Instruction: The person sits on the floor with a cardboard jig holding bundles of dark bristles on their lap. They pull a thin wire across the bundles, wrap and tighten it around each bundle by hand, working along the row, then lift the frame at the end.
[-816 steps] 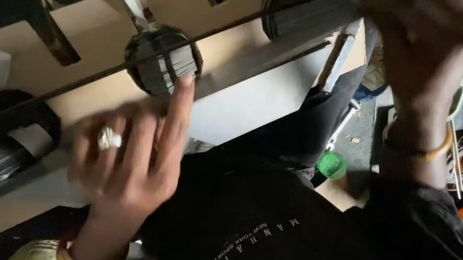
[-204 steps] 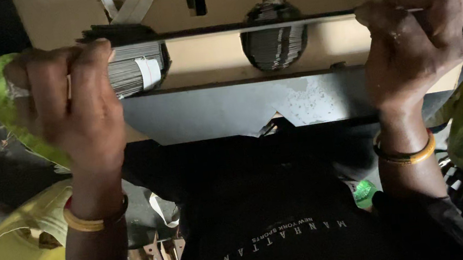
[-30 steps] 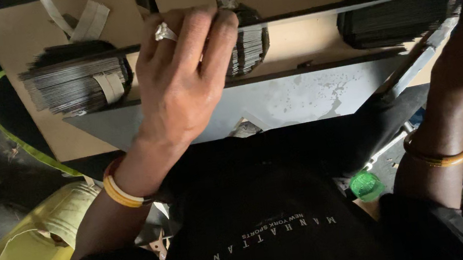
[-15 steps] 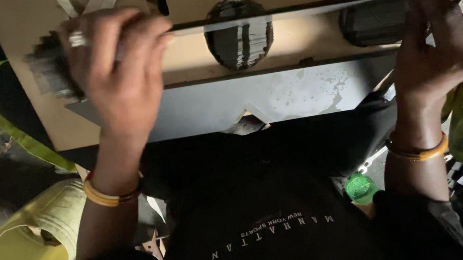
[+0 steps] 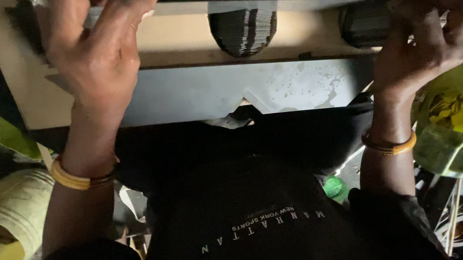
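Strip of dark metal runs left to right across the far edge of the board, over three dark stacks. Your left hand curls its fingers over the strip's left end; your right hand seems to pinch its right end, fingers bent. The middle stack sits between them.

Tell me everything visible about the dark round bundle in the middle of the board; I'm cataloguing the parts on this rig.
The middle bundle is a rounded stack of thin dark sheets set on edge, their edges showing as fine vertical lines, some paler. It looks like card or thin metal; which one cannot be told. It sits against the tan board, its top crossed by the long flat grey strip. A narrow band runs up from its top. Neither the left hand nor the right hand touches it.
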The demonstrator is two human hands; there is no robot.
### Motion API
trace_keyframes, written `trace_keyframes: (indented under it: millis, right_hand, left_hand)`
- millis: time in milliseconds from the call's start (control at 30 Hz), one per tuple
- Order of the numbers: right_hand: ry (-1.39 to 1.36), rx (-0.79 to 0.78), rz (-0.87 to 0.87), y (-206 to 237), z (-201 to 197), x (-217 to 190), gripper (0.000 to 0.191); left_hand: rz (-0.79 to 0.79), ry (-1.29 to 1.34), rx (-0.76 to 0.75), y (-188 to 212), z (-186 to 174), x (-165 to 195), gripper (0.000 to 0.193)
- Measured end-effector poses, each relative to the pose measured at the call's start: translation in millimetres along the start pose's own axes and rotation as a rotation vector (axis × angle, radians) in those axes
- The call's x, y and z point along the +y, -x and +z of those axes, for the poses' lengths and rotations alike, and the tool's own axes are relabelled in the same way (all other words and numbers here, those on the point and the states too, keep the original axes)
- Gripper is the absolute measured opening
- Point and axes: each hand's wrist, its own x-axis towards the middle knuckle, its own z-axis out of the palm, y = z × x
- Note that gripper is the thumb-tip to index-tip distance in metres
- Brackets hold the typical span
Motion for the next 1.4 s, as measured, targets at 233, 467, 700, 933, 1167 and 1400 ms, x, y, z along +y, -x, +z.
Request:
trace_keyframes:
  millis: [233,467,700,933,1167,1400]
  right_hand:
    - [-0.031,-0.032,0.049,6.0,4.3,-4.5,0.023]
    - [-0.036,-0.003,0.027,6.6,8.5,-3.1,0.024]
    - [0.077,-0.02,-0.014,3.7,8.1,-5.1,0.021]
    - [0.148,-0.054,-0.054,11.9,3.8,4.1,0.015]
    - [0.254,-0.277,-0.066,7.9,-28.8,-61.1,0.021]
    - [-0.205,-0.717,0.024,27.3,-21.2,-132.6,0.066]
  left_hand:
    - [0.017,-0.083,0.0,11.4,-6.0,-9.0,0.02]
    - [0.183,-0.346,-0.041,3.2,-11.2,-12.7,0.01]
    - [0.313,-0.549,-0.071,0.9,-14.4,-17.5,0.013]
    - [0.389,-0.654,-0.095,2.9,-12.8,-18.0,0.011]
    - [0.097,-0.582,-0.31,1.8,-20.8,63.0,0.051]
    - [-0.436,0.014,-0.797,46.7,0.1,92.6,0.099]
